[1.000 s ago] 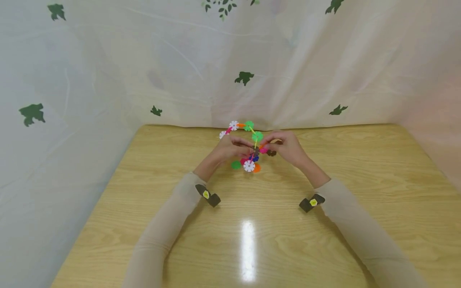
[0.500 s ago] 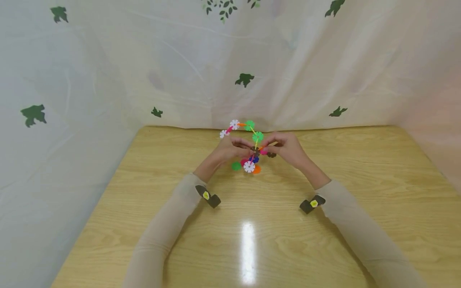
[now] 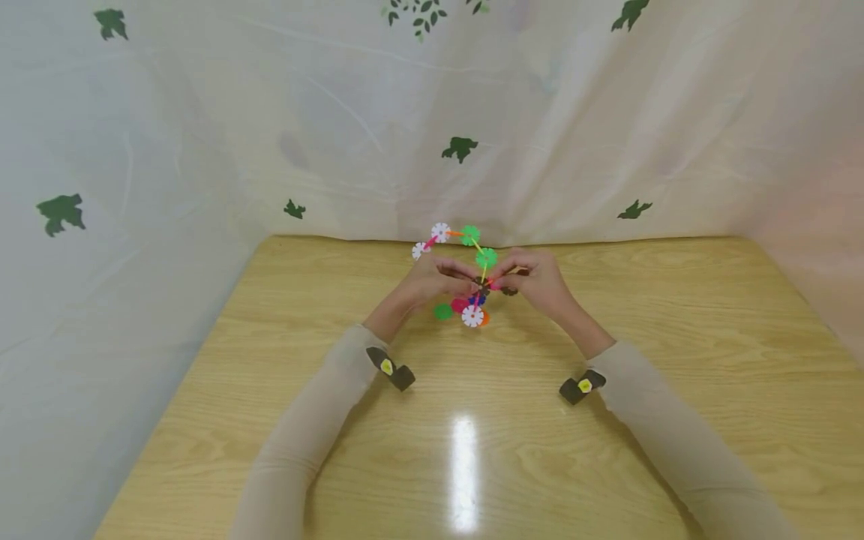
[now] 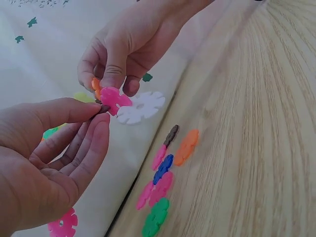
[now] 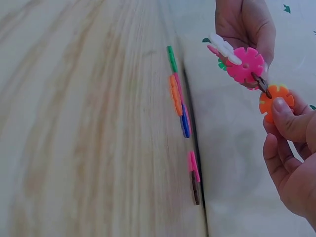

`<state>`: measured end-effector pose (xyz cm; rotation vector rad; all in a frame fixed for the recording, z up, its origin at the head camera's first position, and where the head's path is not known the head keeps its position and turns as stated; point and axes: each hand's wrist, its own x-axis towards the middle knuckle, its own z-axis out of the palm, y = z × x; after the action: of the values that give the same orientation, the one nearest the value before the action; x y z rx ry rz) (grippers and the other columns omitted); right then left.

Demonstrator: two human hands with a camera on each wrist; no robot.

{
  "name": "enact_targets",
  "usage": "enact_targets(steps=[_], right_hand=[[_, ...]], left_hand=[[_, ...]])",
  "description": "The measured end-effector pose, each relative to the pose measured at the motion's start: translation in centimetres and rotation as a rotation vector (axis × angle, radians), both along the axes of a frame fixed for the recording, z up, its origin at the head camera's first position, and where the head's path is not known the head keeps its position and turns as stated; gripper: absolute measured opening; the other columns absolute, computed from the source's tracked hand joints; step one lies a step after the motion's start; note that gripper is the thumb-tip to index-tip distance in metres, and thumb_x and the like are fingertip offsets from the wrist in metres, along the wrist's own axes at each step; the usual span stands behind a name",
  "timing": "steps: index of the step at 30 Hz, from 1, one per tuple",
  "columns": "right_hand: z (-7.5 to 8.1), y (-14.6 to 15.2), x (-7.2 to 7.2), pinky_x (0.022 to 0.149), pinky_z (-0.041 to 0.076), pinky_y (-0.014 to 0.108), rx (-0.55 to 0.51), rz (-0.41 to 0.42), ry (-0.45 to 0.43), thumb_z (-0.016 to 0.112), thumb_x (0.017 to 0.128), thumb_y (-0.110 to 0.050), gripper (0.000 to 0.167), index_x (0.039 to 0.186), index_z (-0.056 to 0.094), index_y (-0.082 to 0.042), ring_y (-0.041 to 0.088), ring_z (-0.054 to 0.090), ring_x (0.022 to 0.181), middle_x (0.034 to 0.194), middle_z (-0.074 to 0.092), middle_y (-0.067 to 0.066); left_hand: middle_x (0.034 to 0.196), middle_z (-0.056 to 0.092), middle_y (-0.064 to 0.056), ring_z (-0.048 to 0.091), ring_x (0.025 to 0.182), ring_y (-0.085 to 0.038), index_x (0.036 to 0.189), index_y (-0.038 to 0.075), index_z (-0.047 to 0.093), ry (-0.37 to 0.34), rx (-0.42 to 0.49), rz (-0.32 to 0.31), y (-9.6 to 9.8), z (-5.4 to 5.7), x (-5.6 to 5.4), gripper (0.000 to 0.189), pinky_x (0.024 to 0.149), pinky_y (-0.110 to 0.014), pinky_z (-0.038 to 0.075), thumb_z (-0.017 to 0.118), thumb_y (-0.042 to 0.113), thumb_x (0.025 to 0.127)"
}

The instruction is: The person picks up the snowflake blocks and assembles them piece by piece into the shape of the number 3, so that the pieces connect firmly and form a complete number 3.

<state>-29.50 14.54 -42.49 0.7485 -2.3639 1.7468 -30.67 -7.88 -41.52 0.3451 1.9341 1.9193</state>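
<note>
Both hands hold up a chain of slotted snowflake discs above the far part of the table. My left hand [image 3: 432, 277] pinches a brown snowflake disc [image 5: 260, 84] between thumb and fingertips. My right hand [image 3: 536, 277] pinches an orange snowflake disc [image 5: 271, 104], its edge meeting the brown one. On the brown disc's other side sits a pink disc [image 5: 245, 66], followed by a white disc [image 4: 141, 107] at that end. Beyond the left hand the chain curves back through green discs [image 3: 486, 258] and an orange one to white discs [image 3: 441, 232].
Beneath the hands, loose discs lie on the wooden table [image 3: 432, 465]: a green [image 4: 156, 217], a blue [image 4: 163, 169], an orange [image 4: 187, 147], a brown [image 4: 171, 135] and several pink. A pale curtain [image 3: 337, 150] with green leaf prints hangs along the table's back edge.
The chain's near white disc and green discs have shifted slightly right. The right hand's orange disc has come in closer against the brown one; both grips stay the same.
</note>
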Motion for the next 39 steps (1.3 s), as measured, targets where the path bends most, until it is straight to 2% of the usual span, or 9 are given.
enact_targets(steps=[10, 14, 18, 21, 24, 26, 33, 36, 39], right_hand=[[0.2, -0.2, 0.2, 0.062, 0.061, 0.036, 0.044, -0.02, -0.056, 0.074, 0.09, 0.001, 0.006, 0.095, 0.075, 0.005, 0.031, 0.07, 0.074, 0.099, 0.07, 0.018], [0.6, 0.0, 0.2, 0.065, 0.062, 0.036, 0.07, -0.039, -0.076, 0.076, 0.089, -0.003, 0.014, 0.101, 0.073, 0.005, 0.02, 0.07, 0.08, 0.107, 0.071, 0.02], [1.2, 0.6, 0.1, 0.071, 0.061, 0.027, 0.093, -0.056, -0.06, 0.079, 0.088, -0.007, 0.021, 0.106, 0.073, 0.004, 0.008, 0.068, 0.089, 0.109, 0.072, 0.02], [1.8, 1.3, 0.0, 0.075, 0.059, 0.022, 0.135, -0.045, -0.074, 0.078, 0.09, -0.01, 0.022, 0.108, 0.074, 0.001, 0.006, 0.068, 0.092, 0.107, 0.073, 0.019], [2.1, 1.8, -0.1, 0.075, 0.059, 0.026, 0.193, -0.008, -0.114, 0.078, 0.091, -0.012, 0.021, 0.108, 0.074, 0.0, 0.011, 0.069, 0.088, 0.104, 0.075, 0.016], [1.9, 2.0, -0.2, 0.075, 0.059, 0.029, 0.237, 0.034, -0.137, 0.078, 0.09, -0.01, 0.021, 0.107, 0.074, 0.001, 0.015, 0.07, 0.086, 0.101, 0.075, 0.015], [0.7, 1.3, -0.5, 0.078, 0.06, 0.026, 0.415, 0.268, -0.096, 0.078, 0.087, -0.001, 0.018, 0.103, 0.073, 0.005, 0.017, 0.071, 0.085, 0.097, 0.076, 0.017], [0.3, 0.9, -0.5, 0.082, 0.06, 0.027, 0.451, 0.35, -0.098, 0.079, 0.086, -0.002, 0.02, 0.103, 0.073, 0.005, 0.023, 0.072, 0.088, 0.096, 0.076, 0.017], [0.0, 0.5, -0.6, 0.082, 0.059, 0.027, 0.465, 0.385, -0.114, 0.079, 0.086, -0.002, 0.022, 0.105, 0.072, 0.006, 0.027, 0.071, 0.09, 0.098, 0.075, 0.019]], left_hand=[[0.088, 0.075, -0.01, 0.072, 0.074, -0.014, 0.109, -0.011, 0.071, 0.005, -0.038, 0.04, -0.2, -0.2, -0.2, 0.024, 0.081, -0.033, 0.064, 0.074, -0.009, 0.085], [0.09, 0.074, -0.012, 0.072, 0.075, -0.015, 0.109, -0.01, 0.07, -0.002, -0.049, 0.043, -0.4, -0.4, -0.5, 0.025, 0.084, -0.036, 0.063, 0.074, -0.008, 0.085], [0.089, 0.075, -0.01, 0.072, 0.074, -0.015, 0.11, -0.009, 0.07, 0.013, -0.048, 0.053, -0.7, -0.7, -0.8, 0.025, 0.084, -0.038, 0.063, 0.074, -0.008, 0.085], [0.087, 0.075, -0.007, 0.072, 0.074, -0.014, 0.11, -0.009, 0.07, 0.039, -0.051, 0.06, -1.1, -0.7, -0.9, 0.024, 0.088, -0.045, 0.062, 0.073, -0.008, 0.085], [0.086, 0.074, -0.003, 0.072, 0.074, -0.014, 0.109, -0.008, 0.071, 0.063, -0.059, 0.067, -1.4, -0.7, -1.1, 0.023, 0.091, -0.049, 0.06, 0.072, -0.007, 0.086], [0.087, 0.074, -0.002, 0.071, 0.076, -0.013, 0.108, -0.007, 0.071, 0.062, -0.065, 0.072, -1.6, -0.7, -1.2, 0.021, 0.09, -0.047, 0.061, 0.072, -0.006, 0.086], [0.082, 0.073, 0.001, 0.07, 0.076, -0.012, 0.107, -0.006, 0.071, 0.04, -0.065, 0.109, -1.8, -0.7, -1.7, 0.022, 0.08, -0.034, 0.063, 0.07, -0.008, 0.085], [0.082, 0.072, 0.003, 0.069, 0.076, -0.011, 0.106, -0.004, 0.071, 0.027, -0.068, 0.119, -1.9, -0.8, -1.7, 0.021, 0.082, -0.034, 0.062, 0.07, -0.007, 0.085], [0.083, 0.072, 0.003, 0.068, 0.078, -0.012, 0.106, -0.003, 0.071, 0.021, -0.074, 0.123, -1.9, -0.8, -1.7, 0.02, 0.086, -0.037, 0.062, 0.07, -0.007, 0.086]])
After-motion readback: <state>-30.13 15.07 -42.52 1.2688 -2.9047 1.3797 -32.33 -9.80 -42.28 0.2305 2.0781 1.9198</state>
